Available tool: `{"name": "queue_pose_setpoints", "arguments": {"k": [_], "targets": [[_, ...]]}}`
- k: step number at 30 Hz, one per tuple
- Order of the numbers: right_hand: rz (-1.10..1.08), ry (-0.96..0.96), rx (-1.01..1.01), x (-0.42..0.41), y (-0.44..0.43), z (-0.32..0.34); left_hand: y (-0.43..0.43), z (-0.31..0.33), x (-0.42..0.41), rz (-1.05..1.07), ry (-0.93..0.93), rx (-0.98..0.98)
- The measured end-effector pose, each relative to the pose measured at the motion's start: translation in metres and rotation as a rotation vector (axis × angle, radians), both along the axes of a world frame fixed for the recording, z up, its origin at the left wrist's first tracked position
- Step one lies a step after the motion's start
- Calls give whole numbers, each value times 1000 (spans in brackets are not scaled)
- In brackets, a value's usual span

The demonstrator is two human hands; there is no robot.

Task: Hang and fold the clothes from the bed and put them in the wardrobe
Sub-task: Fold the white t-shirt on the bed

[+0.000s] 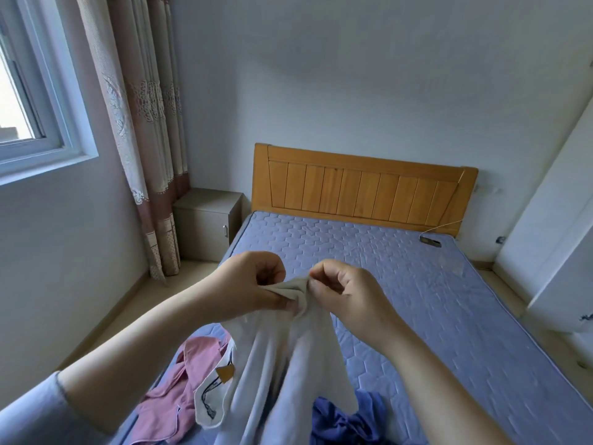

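Note:
A white garment (276, 364) hangs in front of me above the foot of the bed (401, 284). My left hand (250, 284) pinches its bunched top edge, and my right hand (346, 290) pinches the same edge just beside it. A pink garment (179, 390) lies crumpled on the mattress at the lower left. Partly under the white cloth lies a white piece with dark print and a tan tag (215, 390). A dark blue garment (346, 419) is heaped at the bottom centre. The white wardrobe (558, 252) stands at the right.
The bed has a blue quilted mattress and a wooden headboard (362, 191). A small dark device with a cable (430, 240) lies near the headboard. A grey nightstand (208, 220) stands left of the bed, beside a curtain (144, 139) and a window (29, 91).

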State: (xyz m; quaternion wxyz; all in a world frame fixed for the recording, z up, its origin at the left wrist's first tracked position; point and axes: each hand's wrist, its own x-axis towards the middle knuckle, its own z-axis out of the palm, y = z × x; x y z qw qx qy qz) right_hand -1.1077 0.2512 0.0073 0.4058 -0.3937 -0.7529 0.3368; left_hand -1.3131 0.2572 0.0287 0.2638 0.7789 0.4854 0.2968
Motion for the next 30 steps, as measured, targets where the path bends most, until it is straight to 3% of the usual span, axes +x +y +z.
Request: {"name": "queue_pose_setpoints", "arguments": {"k": [4, 12, 16, 19, 24, 26, 30], "targets": [[-14, -50, 137, -3, 1, 8, -8, -5, -10, -68, -12, -262], [-89, -174, 294, 19, 8, 25, -8, -3, -26, -100, -551, -463], [-142, -265, 298, 30, 8, 20, -3, 2, -20, -96, -675, -520], [-174, -273, 298, 40, 7, 17, 0, 6, -19, -116, -645, -576], [-162, -304, 350, 47, 2, 19, 0, 6, -13, -92, -166, -564], [-180, -312, 314, 48, 4, 18, 1, 5, -5, -46, -179, -433], [-91, -101, -58, 34, 0, 7, 8, 10, 10, 14, -385, -232]]}}
